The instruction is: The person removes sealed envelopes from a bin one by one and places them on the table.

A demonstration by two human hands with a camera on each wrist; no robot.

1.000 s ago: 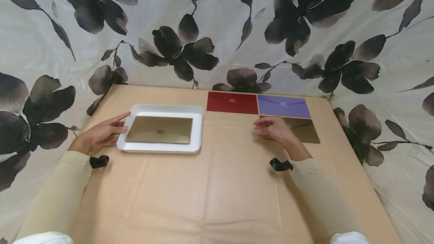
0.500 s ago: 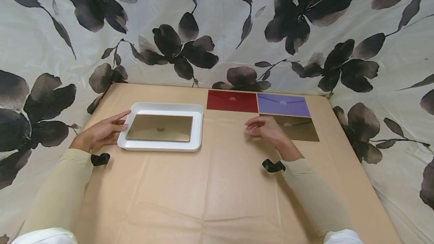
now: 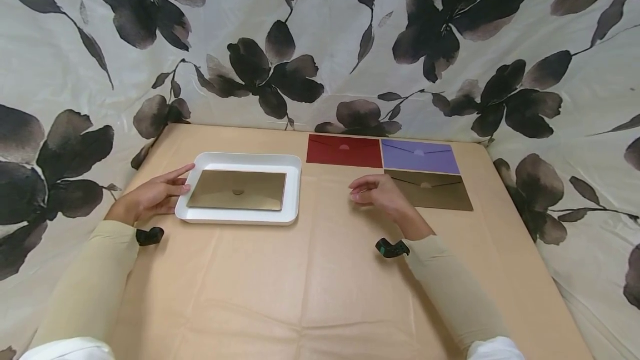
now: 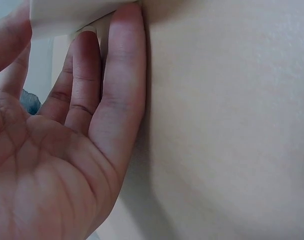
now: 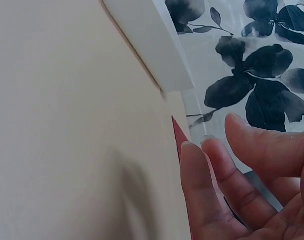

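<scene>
A white tray stands on the left part of the table and holds a gold envelope. My left hand is at the tray's left side, its fingers fairly straight and touching the edge. The left wrist view has the tray's wall in front of some fingertips. Between the tray and another gold envelope, my right hand hovers over the table with loosely bent fingers, holding nothing. A red envelope and a purple envelope lie behind it, flaps facing up.
A tan cover with fold creases lies over the table. White cloth with dark flowers hangs behind the table's back edge and shows on both sides. A dark band sits on my right wrist, another on my left.
My right hand has moved left, off the gold envelope at the right, which now shows more fully. My left hand and the tray have stayed in place.
</scene>
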